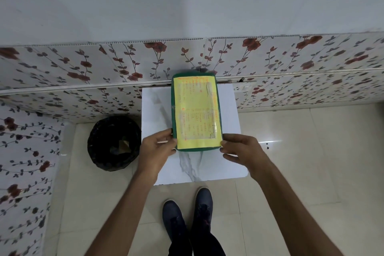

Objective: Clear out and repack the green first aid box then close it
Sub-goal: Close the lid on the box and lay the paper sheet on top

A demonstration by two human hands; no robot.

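The green first aid box (174,108) lies on a small white marble-patterned table (158,114), its lid facing up with a yellow handwritten sheet taped over it. The lid looks down on the box. My left hand (158,149) grips the box's near left corner, thumb on the green edge. My right hand (239,149) holds the near right corner, thumb touching the yellow sheet. The box's contents are hidden.
A black bin (113,143) lined with a dark bag stands on the floor left of the table. A flowered wall panel (83,72) runs behind the table and along the left. My dark shoes (187,220) stand on pale floor tiles just before the table.
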